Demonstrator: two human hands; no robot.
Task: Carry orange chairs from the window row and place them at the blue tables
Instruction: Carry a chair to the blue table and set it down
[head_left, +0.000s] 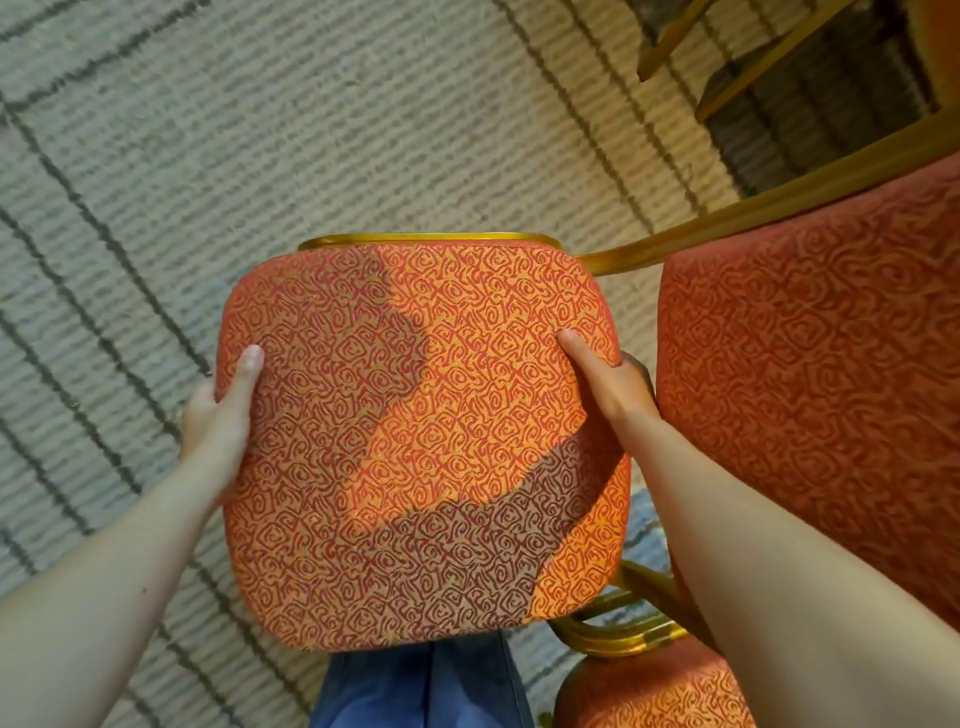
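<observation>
While both bare hands clasp it from opposite sides, the orange chair seat with its swirl-patterned woven fabric and gold metal frame (421, 441) fills the centre of the frame, viewed from directly above. The left hand (221, 421) is pressed against the cushion's left edge, thumb lying on the top surface and the remaining fingers wrapped out of sight beneath (their exact hold cannot be told). The right hand (610, 384) clamps the right edge likewise, thumb on top, fingers hidden under the padding. A curved gold rail shows along the seat's far edge, at upper centre. Just beside the right hand, at the right of the frame, stands a second orange upholstered chair with a gold frame (821, 364), its padding close to the knuckles; contact cannot be confirmed. A third orange cushion with a gold tubular frame (654, 691) sits at lower right. Beneath everything lies a pale grey ribbed carpet with dark lines (182, 156). Blue denim trouser legs (421, 686) appear at bottom centre, below the held seat.
</observation>
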